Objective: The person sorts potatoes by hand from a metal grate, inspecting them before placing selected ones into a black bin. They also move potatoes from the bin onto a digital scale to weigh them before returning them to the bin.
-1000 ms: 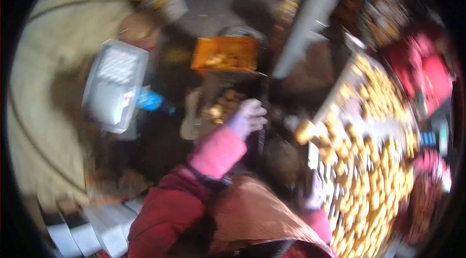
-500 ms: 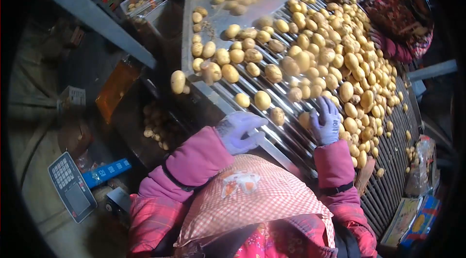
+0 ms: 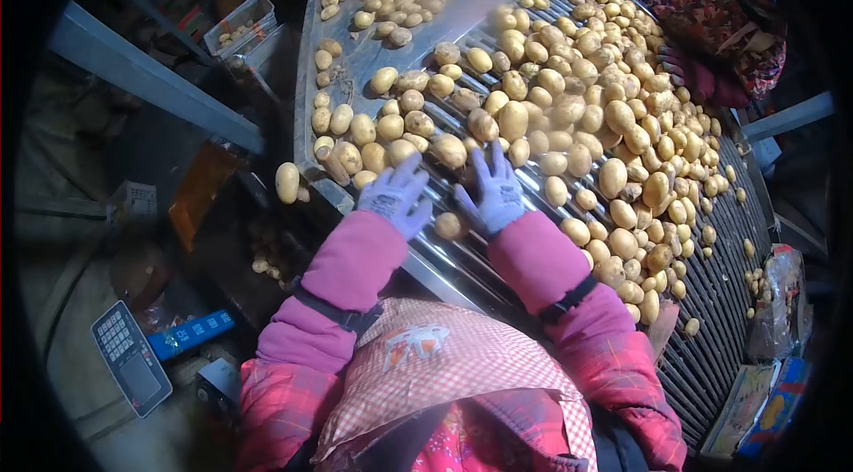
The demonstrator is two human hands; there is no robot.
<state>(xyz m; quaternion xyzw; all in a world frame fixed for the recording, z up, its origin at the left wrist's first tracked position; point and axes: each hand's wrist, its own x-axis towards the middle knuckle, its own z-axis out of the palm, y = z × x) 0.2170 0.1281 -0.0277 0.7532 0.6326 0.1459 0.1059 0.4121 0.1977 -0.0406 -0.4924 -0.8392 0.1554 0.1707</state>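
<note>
My left hand (image 3: 396,198), in a pale purple glove, lies over the near left edge of a metal roller table (image 3: 462,266). Its fingers are spread and reach toward a potato (image 3: 402,151). To the right, my right hand (image 3: 494,193) is in a matching glove, fingers apart above the rollers, with its tips close to another potato (image 3: 449,150). Between the two hands a small potato (image 3: 450,225) rests on the rollers. Neither hand is gripping anything that I can see.
A large heap of potatoes (image 3: 640,134) covers the right of the rollers. More lie on a metal sheet (image 3: 355,55) at the back left. A co-worker's patterned sleeve (image 3: 729,28) is at upper right. A scale display (image 3: 131,356) and a crate (image 3: 242,28) stand left.
Both hands have moved forward over the rollers, the right one also leftward beside the left. Potatoes near them have shifted. The view has moved slightly.
</note>
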